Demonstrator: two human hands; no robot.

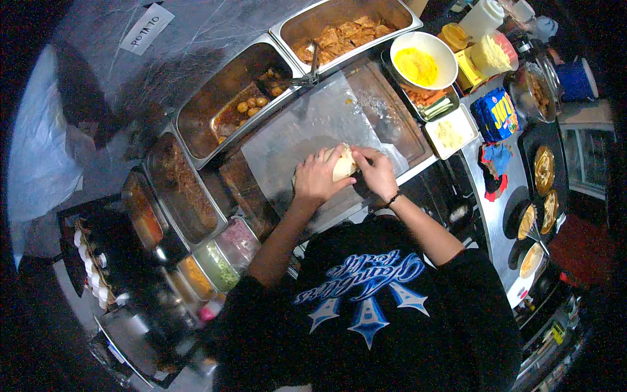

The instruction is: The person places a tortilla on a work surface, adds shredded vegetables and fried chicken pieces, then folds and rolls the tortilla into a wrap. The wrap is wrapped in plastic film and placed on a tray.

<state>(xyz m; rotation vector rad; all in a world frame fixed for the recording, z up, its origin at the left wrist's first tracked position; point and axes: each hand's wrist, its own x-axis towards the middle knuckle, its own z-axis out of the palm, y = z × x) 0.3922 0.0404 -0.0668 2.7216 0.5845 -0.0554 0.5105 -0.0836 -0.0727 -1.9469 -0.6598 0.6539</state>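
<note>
A pale rolled wrap [344, 166] lies over a sheet of wrapping paper [277, 140] on a brown board [406, 124]. My left hand [317, 179] curls over the roll from the left, its fingers closed on it and hiding much of its length. At the roll's right end my right hand [376, 171] pinches with thumb and fingers. It wears a dark bracelet on the wrist. The paper's right edge is crumpled beside that hand. What fills the roll cannot be seen.
Beyond the board stand metal pans of chunked meat [346, 38] and small round pieces in brown sauce [253, 104], with tongs [315, 65] across the rim. On the right are a white bowl [450, 65], a grated-food dish [475, 136] and a griddle [532, 140] with flatbreads. Filling tubs [222, 264] line the left.
</note>
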